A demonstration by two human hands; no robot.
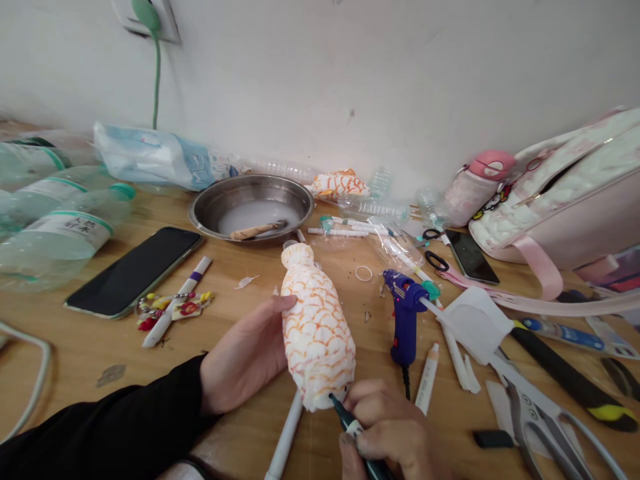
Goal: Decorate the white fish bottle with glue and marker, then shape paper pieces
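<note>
A bottle wrapped in white paper carries an orange fish-scale pattern, its narrow neck pointing away from me. My left hand grips it from the left side, thumb on top and the other fingers hidden behind. In my right hand is a dark marker, uncapped, with its tip at the near end of the bottle; a small dark mark shows there. Beneath the bottle a white stick slants toward me; whether it is attached to the bottle I cannot tell. A black pen cap lies at the right.
Behind stands a metal bowl with whitish liquid and a brush. A blue glue gun and large scissors lie to the right, a phone and plastic bottles to the left. A pink-white bag stands back right.
</note>
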